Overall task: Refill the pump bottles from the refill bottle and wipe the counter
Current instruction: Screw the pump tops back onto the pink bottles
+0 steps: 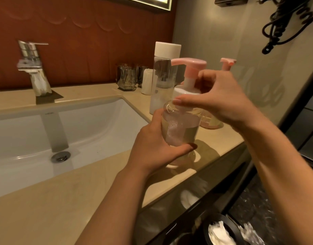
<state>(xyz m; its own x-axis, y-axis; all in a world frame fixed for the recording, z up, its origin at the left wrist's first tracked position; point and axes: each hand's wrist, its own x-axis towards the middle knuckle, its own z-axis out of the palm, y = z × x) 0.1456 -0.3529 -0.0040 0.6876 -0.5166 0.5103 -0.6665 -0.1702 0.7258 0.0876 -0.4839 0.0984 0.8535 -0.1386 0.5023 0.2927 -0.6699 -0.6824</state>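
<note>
Refill bottle [163, 80] and second pump bottle [226, 64] stand behind held pump bottle [180, 129].

This is a bathroom, seemingly in a hotel. A white rectangular sink [102, 121] is set under a beige stone counter [46, 200], with a chrome mixer tap [31, 68] at its far left. A lit frame [152, 4] hangs on the far wall (only its lower corner shows). Metal cups [126, 76] and a pump bottle [227, 63] stand far along the counter. A coiled black cord [283, 23] hangs on the right wall, and a bin [221, 230] holding tissue sits low at near right.
</note>
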